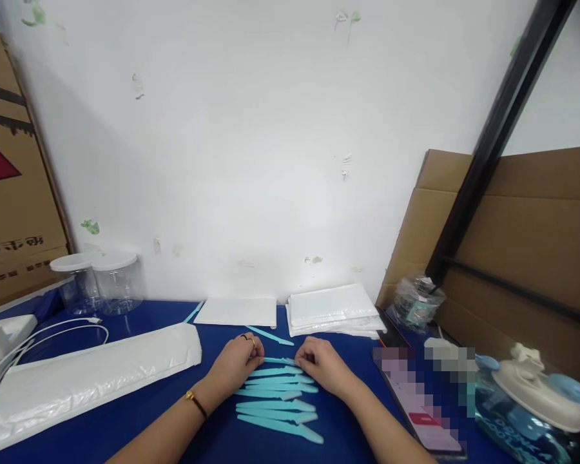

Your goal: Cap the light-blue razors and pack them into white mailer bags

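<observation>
Both hands hold one slim turquoise eyebrow razor (279, 360) level above the blue table. Its left end is pinched between the thumb and fingers of my left hand (242, 357). My right hand (321, 362) has its fingers closed at the other end. Below lie several more turquoise eyebrow razors (275, 405) in a loose column, roughly parallel, their wider ends to the right. Another razor (269, 335) rests beyond my hands, and one more (193, 312) sits by the left edge of a white packet (236, 311).
White padded mailers (332, 308) are stacked at the back right, and a long one (91, 374) lies left. Clear jars (117, 283) with white lids and a white cable (82, 320) are farther left. At right are a phone (423, 406), a drink bottle (531, 399) and a plastic-wrapped container (418, 303).
</observation>
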`<state>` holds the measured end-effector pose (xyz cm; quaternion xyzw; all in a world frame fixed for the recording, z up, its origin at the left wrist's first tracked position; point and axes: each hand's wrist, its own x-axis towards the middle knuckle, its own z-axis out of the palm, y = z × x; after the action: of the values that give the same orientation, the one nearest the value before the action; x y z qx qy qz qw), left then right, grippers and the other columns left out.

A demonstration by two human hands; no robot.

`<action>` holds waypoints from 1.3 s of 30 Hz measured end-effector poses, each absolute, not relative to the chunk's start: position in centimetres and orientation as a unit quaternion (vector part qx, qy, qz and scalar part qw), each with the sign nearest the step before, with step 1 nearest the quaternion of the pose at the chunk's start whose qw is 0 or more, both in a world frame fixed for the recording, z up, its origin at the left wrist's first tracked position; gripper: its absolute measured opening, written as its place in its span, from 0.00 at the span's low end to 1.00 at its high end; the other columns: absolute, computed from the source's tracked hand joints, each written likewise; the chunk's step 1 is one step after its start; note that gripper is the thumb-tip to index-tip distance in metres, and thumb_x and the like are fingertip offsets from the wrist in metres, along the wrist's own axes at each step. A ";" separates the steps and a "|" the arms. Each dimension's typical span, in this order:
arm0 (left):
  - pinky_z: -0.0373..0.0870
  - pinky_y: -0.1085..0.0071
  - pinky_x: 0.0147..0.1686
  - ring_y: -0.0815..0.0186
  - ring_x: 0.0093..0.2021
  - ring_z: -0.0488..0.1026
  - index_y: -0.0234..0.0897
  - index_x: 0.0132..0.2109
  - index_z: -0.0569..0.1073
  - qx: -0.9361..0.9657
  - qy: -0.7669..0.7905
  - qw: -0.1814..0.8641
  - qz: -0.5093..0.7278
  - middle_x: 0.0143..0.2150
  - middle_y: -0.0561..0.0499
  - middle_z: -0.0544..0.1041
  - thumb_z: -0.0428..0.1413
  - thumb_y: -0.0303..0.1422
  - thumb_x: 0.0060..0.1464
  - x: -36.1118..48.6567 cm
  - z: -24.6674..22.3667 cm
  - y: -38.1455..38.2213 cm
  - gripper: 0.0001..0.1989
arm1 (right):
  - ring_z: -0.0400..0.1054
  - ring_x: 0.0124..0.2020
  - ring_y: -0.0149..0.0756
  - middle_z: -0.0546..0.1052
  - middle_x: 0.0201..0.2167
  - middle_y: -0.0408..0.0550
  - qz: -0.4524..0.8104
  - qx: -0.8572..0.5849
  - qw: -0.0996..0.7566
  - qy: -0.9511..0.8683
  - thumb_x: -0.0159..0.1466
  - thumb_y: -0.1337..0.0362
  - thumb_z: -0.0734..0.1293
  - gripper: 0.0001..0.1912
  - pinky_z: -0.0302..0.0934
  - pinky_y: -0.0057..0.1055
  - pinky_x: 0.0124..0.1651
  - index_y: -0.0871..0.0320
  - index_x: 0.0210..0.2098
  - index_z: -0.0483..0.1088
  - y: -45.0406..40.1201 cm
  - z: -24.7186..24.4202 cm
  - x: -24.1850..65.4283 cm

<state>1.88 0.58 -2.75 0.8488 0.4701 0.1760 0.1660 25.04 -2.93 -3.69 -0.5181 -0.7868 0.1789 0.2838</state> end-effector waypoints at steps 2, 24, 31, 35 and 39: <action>0.59 0.73 0.36 0.66 0.37 0.67 0.39 0.33 0.71 0.857 0.456 0.163 0.173 0.34 0.53 0.71 0.51 0.30 0.50 2.1 -2.8 0.2 0.04 | 0.66 0.29 0.30 0.73 0.28 0.44 0.184 -0.503 0.285 -0.795 0.57 0.70 0.63 0.08 0.57 0.23 0.32 0.57 0.27 0.74 -2.9 -3.5 24.9; 0.63 0.70 0.42 0.64 0.40 0.69 0.38 0.37 0.73 0.920 0.370 0.039 0.120 0.37 0.48 0.74 0.41 0.31 0.61 2.7 -2.0 2.8 0.16 | 0.68 0.37 0.34 0.74 0.33 0.47 0.123 -0.523 0.285 -0.794 0.59 0.73 0.60 0.12 0.59 0.26 0.40 0.57 0.33 0.74 -1.6 -3.9 28.4; 0.63 0.70 0.42 0.64 0.41 0.69 0.39 0.38 0.73 0.914 0.379 0.044 0.139 0.38 0.48 0.74 0.41 0.31 0.62 2.6 -2.3 2.7 0.15 | 0.68 0.34 0.33 0.73 0.31 0.45 0.114 -0.524 0.284 -0.794 0.58 0.72 0.62 0.09 0.59 0.24 0.38 0.57 0.32 0.74 -1.4 -4.5 27.2; 0.63 0.70 0.42 0.64 0.40 0.69 0.38 0.38 0.73 0.919 0.364 0.051 0.143 0.38 0.48 0.74 0.42 0.30 0.62 3.0 -2.2 2.3 0.15 | 0.68 0.35 0.33 0.74 0.32 0.46 0.115 -0.515 0.293 -0.797 0.59 0.73 0.62 0.10 0.59 0.24 0.38 0.57 0.32 0.75 -1.5 -4.1 26.5; 0.62 0.70 0.40 0.64 0.39 0.69 0.38 0.36 0.74 0.927 0.352 0.058 0.117 0.36 0.48 0.74 0.43 0.30 0.60 3.8 -2.3 1.4 0.14 | 0.69 0.35 0.33 0.75 0.31 0.46 0.133 -0.497 0.284 -0.809 0.58 0.73 0.63 0.10 0.59 0.24 0.39 0.56 0.32 0.76 -2.2 -3.7 25.6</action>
<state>3.83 1.44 -2.27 0.9267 0.3522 0.1172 0.0584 25.59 -2.22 -3.66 -0.4969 -0.8091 0.1328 0.2843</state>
